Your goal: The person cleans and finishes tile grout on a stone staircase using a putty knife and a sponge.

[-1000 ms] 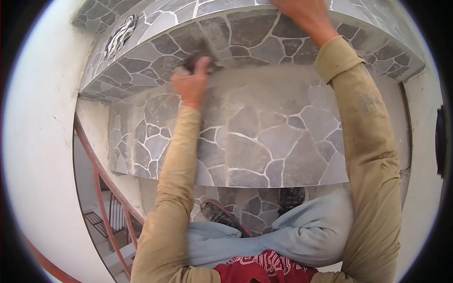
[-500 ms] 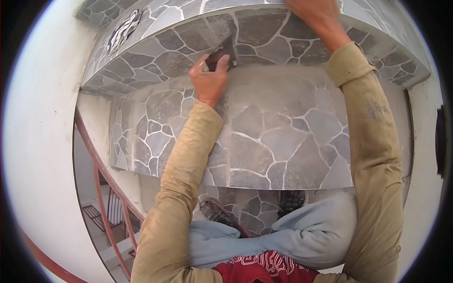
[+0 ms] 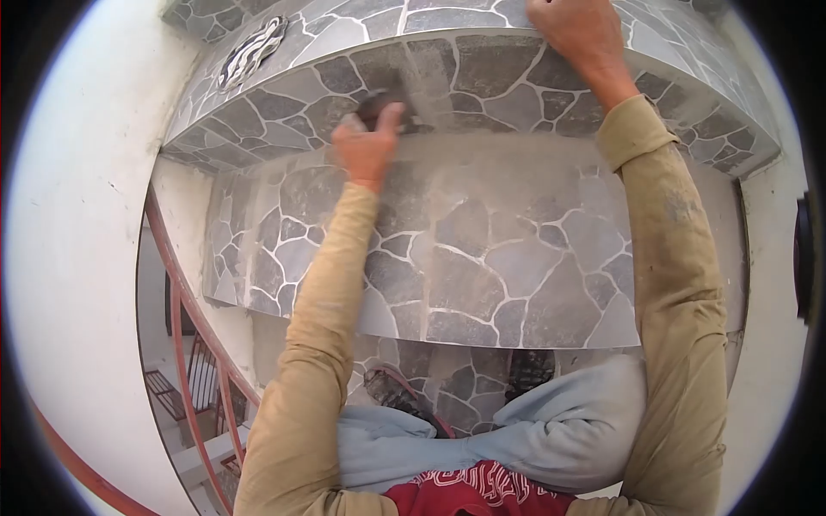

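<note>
My left hand (image 3: 366, 150) is closed around a dark, flat pad-like tool (image 3: 383, 107), blurred by motion, against the stone-patterned riser (image 3: 499, 73) of the step. The tool's exact kind cannot be made out. Grey smears cover the riser's stones and light joints near it. At the top edge, partly cut off by the frame, my right hand (image 3: 585, 39) is curled into a fist on the upper tread (image 3: 361, 30); nothing shows in it. Below both arms lies the lower tread (image 3: 525, 249), its back part coated in grey-beige residue that hides the joints.
A black-and-white crumpled cloth-like thing (image 3: 252, 53) lies on the upper tread at left. Red metal railing (image 3: 185, 284) runs down the left side, beside a drop. White walls (image 3: 82, 206) flank the stairs. My shoes (image 3: 400, 396) stand on a lower step.
My left hand has moved left along the riser with the dark tool. My right hand stays on the upper tread, and the view has shifted slightly.
</note>
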Demonstrator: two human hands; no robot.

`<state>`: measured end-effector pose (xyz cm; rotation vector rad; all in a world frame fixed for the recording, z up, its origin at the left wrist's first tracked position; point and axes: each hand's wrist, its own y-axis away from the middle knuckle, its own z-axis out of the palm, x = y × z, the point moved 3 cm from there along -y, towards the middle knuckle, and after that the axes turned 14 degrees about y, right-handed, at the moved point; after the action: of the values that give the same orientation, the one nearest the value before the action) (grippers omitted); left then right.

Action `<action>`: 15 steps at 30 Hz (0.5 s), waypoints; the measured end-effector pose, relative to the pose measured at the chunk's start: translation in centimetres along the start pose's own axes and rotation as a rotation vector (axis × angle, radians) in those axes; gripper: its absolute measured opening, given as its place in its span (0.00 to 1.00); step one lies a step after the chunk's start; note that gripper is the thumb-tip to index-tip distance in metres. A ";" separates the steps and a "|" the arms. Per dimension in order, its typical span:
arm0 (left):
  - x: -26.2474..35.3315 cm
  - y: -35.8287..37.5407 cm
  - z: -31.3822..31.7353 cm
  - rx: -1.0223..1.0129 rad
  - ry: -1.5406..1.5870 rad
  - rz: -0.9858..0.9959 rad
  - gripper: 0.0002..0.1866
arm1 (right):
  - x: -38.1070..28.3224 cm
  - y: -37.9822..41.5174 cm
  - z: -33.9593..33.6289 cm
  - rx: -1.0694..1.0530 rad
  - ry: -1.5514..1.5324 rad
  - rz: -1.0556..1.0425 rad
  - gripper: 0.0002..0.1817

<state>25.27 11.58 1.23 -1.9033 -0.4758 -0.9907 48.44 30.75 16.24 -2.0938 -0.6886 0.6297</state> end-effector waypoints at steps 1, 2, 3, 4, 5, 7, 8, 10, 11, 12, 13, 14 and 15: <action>0.1 0.4 2.1 -0.139 0.039 0.020 0.22 | 0.0 0.0 -0.1 0.014 -0.021 0.009 0.12; 1.4 1.7 4.1 -0.150 0.046 0.183 0.21 | -0.3 0.0 -0.1 0.029 -0.046 0.013 0.12; 2.7 2.3 5.2 -0.152 0.056 0.347 0.20 | -0.3 0.1 -0.1 0.035 -0.053 0.001 0.12; 3.0 1.7 4.9 -0.127 0.060 0.355 0.20 | -0.1 0.1 0.0 0.010 -0.017 -0.015 0.12; 3.2 1.3 4.5 -0.103 0.042 0.249 0.18 | 0.2 0.0 0.2 -0.017 0.023 -0.034 0.11; 2.5 0.2 2.9 -0.078 0.167 0.084 0.17 | 0.7 -0.3 0.6 -0.065 0.016 -0.016 0.12; 2.2 -0.4 1.7 -0.060 0.172 0.090 0.17 | 1.1 -0.3 1.1 -0.122 0.009 0.038 0.13; 1.7 -1.1 0.0 0.019 0.317 0.064 0.17 | 1.3 -0.5 1.3 -0.077 0.042 0.031 0.13; 1.2 -0.8 0.4 0.089 0.342 0.018 0.18 | 0.9 -0.6 1.1 -0.045 0.045 0.015 0.13; 1.5 -0.4 1.2 0.082 0.337 0.022 0.18 | 0.5 -0.4 1.0 -0.019 0.045 -0.001 0.14; 1.8 0.4 2.1 0.084 0.263 0.044 0.18 | 0.4 -0.1 1.0 -0.025 0.039 0.004 0.14; 1.8 0.7 2.2 0.096 0.191 0.068 0.18 | 0.5 -0.1 0.9 -0.027 0.020 0.026 0.14; 1.4 0.3 1.3 0.110 0.186 0.064 0.18 | 0.4 -0.2 0.9 -0.028 0.000 0.041 0.14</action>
<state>26.92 12.50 1.86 -1.6995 -0.3514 -1.0663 48.10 31.63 15.83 -2.1392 -0.6591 0.6462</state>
